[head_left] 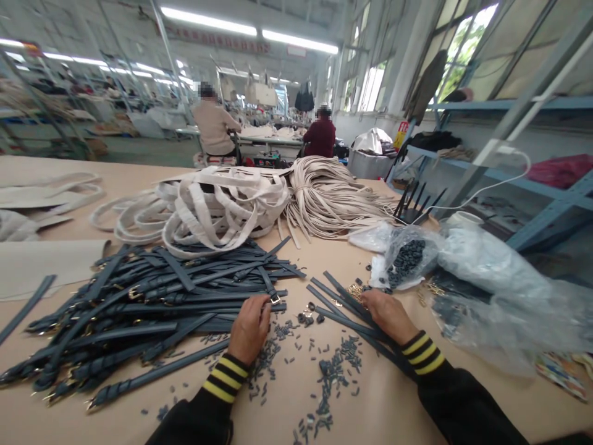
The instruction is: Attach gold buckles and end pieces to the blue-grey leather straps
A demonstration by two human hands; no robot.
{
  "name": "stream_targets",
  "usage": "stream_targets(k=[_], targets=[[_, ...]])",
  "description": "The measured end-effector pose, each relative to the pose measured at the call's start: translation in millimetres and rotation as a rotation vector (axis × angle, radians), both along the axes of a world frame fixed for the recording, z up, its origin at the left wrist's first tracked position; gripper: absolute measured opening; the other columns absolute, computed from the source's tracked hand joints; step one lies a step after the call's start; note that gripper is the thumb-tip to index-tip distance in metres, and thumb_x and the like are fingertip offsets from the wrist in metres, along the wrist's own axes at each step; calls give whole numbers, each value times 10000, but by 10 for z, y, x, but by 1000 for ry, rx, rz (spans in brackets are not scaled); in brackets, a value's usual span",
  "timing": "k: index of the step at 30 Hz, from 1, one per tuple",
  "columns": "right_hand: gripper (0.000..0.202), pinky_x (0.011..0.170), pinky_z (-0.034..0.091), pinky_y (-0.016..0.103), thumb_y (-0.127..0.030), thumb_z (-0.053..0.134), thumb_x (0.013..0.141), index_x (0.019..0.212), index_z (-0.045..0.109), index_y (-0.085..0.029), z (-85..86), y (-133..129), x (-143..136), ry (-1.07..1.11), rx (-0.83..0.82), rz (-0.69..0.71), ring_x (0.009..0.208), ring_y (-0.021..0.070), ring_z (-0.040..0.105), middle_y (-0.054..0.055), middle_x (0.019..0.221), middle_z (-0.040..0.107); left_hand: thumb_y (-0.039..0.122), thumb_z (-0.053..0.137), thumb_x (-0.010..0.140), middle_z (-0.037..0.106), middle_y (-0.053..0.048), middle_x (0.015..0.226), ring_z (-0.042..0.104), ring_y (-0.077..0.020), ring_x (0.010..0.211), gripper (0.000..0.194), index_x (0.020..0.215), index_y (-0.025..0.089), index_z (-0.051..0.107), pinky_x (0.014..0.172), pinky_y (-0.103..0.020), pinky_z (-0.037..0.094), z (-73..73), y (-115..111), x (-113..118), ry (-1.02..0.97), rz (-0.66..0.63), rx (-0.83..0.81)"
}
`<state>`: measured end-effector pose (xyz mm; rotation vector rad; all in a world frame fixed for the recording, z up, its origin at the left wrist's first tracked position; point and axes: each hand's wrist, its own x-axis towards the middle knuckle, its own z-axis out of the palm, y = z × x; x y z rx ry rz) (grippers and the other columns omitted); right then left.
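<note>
Head | LH [251,327] @ buckle [275,300] | RH [390,315] @ hdwr [354,290] | grips unclear | bags [493,256] R, bits [323,367] btwn

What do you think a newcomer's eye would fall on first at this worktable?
Probably the large heap of dark buckled straps, sprawled across the left side beside the left hand. Behind it sits a tangle of wide pale strips, with a bundle of thinner pale strips to its right. Small dark pieces lie scattered at the near middle.
</note>
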<state>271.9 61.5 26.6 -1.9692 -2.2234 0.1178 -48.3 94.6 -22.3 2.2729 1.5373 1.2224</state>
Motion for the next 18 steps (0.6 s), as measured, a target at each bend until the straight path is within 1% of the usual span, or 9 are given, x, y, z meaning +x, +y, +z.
stream_targets(k=[2, 4, 7, 10, 13, 15, 17, 18], targets=[[271, 700, 366, 252, -257, 292, 884, 849, 549, -177, -5, 7, -41, 11, 44, -15, 791, 163, 546, 56, 827, 585, 252, 392, 827, 592, -80, 885, 544, -197, 853, 192, 915, 162, 537, 799, -360, 448, 77, -117, 92, -11, -46, -5], [256, 697, 363, 249, -302, 313, 883, 850, 534, -178, -11, 3, -90, 52, 73, -33, 793, 160, 541, 54, 835, 582, 240, 390, 834, 590, -76, 880, 550, -187, 842, 179, 918, 165, 529, 776, -338, 456, 142, -257, 210, -30, -112, -36], [165, 680, 360, 248, -314, 419, 835, 854, 521, -186, -44, -6, -185, 82, 41, -47, 791, 161, 532, 42, 842, 569, 218, 386, 842, 584, -69, 866, 556, -169, 821, 162, 915, 167, 522, 745, -305, 464, 182, -476, 404, -68, -214, -104], [73, 675, 354, 249, -229, 505, 761, 821, 519, -190, -124, 14, -275, 57, -13, -66, 795, 163, 523, 32, 853, 560, 202, 376, 848, 579, -67, 869, 554, -163, 824, 170, 932, 171, 520, 738, -298, 465, 132, -655, 560, -97, -286, -170], [28, 671, 349, 253, -191, 501, 750, 766, 518, -174, -161, 42, -312, 41, -15, -89, 792, 170, 519, 49, 835, 555, 203, 364, 851, 582, -70, 863, 553, -169, 832, 179, 910, 176, 530, 749, -311, 463, 32, -747, 633, -137, -331, -223], [67, 678, 349, 251, -190, 462, 779, 779, 525, -170, -94, 21, -334, 45, -1, -88, 809, 170, 520, 58, 848, 557, 225, 374, 849, 589, -76, 878, 556, -181, 856, 181, 911, 177, 537, 775, -332, 459, -13, -760, 642, -191, -330, -266], [127, 679, 347, 244, -199, 408, 817, 818, 533, -176, 56, -52, -394, 75, 1, -49, 802, 159, 527, 50, 836, 570, 276, 405, 839, 596, -82, 898, 566, -186, 860, 200, 963, 174, 524, 772, -339, 465, -12, -753, 638, -300, -298, -362], [154, 667, 345, 240, -209, 386, 832, 831, 537, -182, 149, -107, -445, 106, -12, -3, 770, 149, 531, 38, 803, 578, 312, 418, 834, 599, -82, 905, 577, -181, 831, 236, 1004, 173, 502, 730, -327, 480, 5, -748, 636, -388, -277, -446]])
